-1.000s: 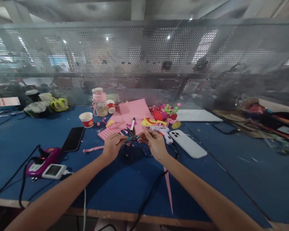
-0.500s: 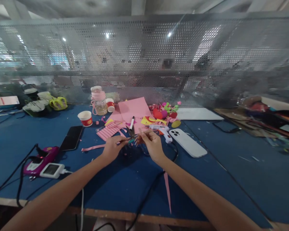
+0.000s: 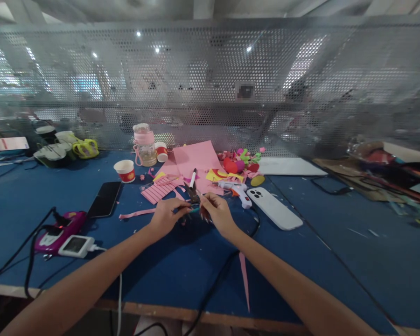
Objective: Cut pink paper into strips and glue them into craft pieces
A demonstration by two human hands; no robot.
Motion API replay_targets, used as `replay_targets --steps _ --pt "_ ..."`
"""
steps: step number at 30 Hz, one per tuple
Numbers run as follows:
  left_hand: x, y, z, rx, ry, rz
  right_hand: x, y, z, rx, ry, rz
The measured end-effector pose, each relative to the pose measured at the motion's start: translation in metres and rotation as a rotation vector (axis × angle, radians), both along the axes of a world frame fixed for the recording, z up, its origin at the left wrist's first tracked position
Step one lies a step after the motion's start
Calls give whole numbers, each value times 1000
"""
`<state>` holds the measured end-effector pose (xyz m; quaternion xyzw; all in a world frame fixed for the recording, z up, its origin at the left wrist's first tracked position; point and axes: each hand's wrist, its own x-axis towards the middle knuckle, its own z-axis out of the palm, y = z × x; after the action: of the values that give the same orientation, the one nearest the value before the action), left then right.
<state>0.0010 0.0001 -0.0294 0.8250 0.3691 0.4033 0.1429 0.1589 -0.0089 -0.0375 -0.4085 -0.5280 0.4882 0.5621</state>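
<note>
My left hand (image 3: pixel 168 216) is closed in a pinch at the middle of the table. Between its fingertips and those of my right hand (image 3: pixel 217 213) runs a thin teal piece (image 3: pixel 195 210), too small to identify. My right hand is also pinched, and its fingers hide that end of the piece. Just beyond the fingertips lie dark metal blades (image 3: pixel 192 193), partly hidden, and a white marker with a black cap (image 3: pixel 192 179). Pink paper sheets (image 3: pixel 196 158) and a pink striped sheet (image 3: pixel 160 190) lie behind my hands.
A white glue gun (image 3: pixel 243 198) and a white phone (image 3: pixel 276 209) lie right of my hands. To the left are a black phone (image 3: pixel 105 199), a purple power strip (image 3: pixel 61 233), a paper cup (image 3: pixel 125 171) and a bottle (image 3: pixel 145 147). A perforated metal screen (image 3: pixel 210 70) borders the back.
My left wrist stays nearly in place. My right fingers have shifted slightly down and turned, and the teal piece lies a little lower between the hands. The camera view has moved slightly.
</note>
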Motion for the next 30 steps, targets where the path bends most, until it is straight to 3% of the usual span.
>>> replay_targets --steps 10,30 --pt "3 -4 1 -26 6 -35 4 1 -1 -25 17 50" --pt "3 -3 0 -272 -147 -152 10 5 -1 -24 38 112"
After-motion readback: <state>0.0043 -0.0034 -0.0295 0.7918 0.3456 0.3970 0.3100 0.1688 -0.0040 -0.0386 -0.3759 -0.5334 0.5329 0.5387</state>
